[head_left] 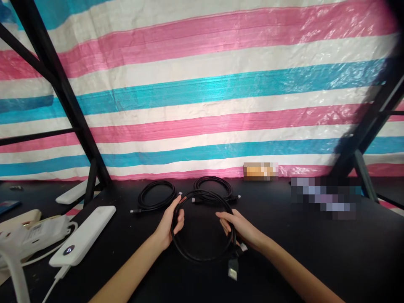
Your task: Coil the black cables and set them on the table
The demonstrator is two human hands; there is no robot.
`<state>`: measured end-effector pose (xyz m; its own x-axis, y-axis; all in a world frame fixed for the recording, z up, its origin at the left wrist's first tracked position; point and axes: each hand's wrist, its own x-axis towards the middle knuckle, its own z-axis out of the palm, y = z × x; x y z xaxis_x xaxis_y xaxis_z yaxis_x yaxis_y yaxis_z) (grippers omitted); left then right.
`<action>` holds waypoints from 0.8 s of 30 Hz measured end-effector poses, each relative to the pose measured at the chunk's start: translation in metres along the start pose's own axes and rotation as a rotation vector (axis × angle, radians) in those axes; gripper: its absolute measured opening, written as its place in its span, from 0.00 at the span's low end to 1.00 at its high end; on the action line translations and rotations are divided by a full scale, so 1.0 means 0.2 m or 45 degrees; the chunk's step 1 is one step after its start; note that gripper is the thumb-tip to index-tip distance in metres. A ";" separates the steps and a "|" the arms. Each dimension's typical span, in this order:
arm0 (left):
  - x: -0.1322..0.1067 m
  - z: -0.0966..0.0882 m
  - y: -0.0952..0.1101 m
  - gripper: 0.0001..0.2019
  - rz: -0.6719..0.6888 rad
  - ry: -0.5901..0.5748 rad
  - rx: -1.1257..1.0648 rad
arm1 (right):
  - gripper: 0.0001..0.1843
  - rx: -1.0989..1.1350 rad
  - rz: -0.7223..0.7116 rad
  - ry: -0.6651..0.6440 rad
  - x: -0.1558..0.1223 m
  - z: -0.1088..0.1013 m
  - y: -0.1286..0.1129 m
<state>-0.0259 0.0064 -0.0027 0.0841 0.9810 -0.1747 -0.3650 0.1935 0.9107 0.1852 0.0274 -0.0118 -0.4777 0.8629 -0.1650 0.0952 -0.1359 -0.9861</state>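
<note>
Between my two hands is a coiled black cable (202, 259), held up in a loop above the black table. My left hand (170, 223) is closed around the loop's left side, thumb pointing up. On the right side my right hand (235, 225) grips the coil with bent fingers. Two metal-tipped plugs (233, 269) of this cable hang at its lower right, below my right hand. Behind the loop lie two more coiled black cables on the table, one at the left (158, 206) and one (214, 179) partly hidden by the held coil.
A white power bank (85, 235) with a lead plugged in lies on the black table (126, 261) at left. Beside it are a white power strip (41, 233) and another white block (72, 192). Black metal legs (63, 92) stand at both sides, before a striped sheet (221, 92). Blurred items lie at right.
</note>
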 end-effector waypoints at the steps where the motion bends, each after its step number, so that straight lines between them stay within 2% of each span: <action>1: 0.00 0.00 0.00 0.20 0.013 -0.030 -0.006 | 0.25 -0.047 0.025 0.007 -0.01 0.01 -0.01; 4: 0.00 -0.01 0.01 0.21 0.072 -0.044 0.047 | 0.23 -0.175 0.037 0.063 -0.02 0.02 -0.03; 7: -0.01 -0.02 0.01 0.20 0.078 -0.093 0.036 | 0.22 -0.247 -0.085 0.084 -0.01 0.02 -0.04; 10: -0.01 -0.02 0.00 0.19 0.066 -0.141 0.000 | 0.19 -0.222 -0.206 0.098 0.01 0.01 -0.02; 12: -0.02 -0.01 -0.01 0.18 0.065 -0.155 0.028 | 0.16 -0.150 -0.196 0.146 0.03 0.00 0.00; 15: -0.02 0.01 -0.02 0.20 0.061 -0.181 0.151 | 0.23 -0.093 -0.153 0.267 0.04 0.00 0.01; 19: -0.04 0.04 -0.06 0.24 0.141 -0.149 0.374 | 0.31 -0.147 -0.213 0.392 0.04 -0.01 0.01; 24: -0.04 0.04 -0.08 0.26 0.301 -0.099 0.578 | 0.26 -0.363 -0.377 0.479 0.01 -0.01 -0.01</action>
<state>-0.0133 -0.0039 -0.0140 0.1231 0.9900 0.0682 0.0550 -0.0754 0.9956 0.1869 0.0302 -0.0107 -0.1804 0.9656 0.1874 0.2620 0.2308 -0.9371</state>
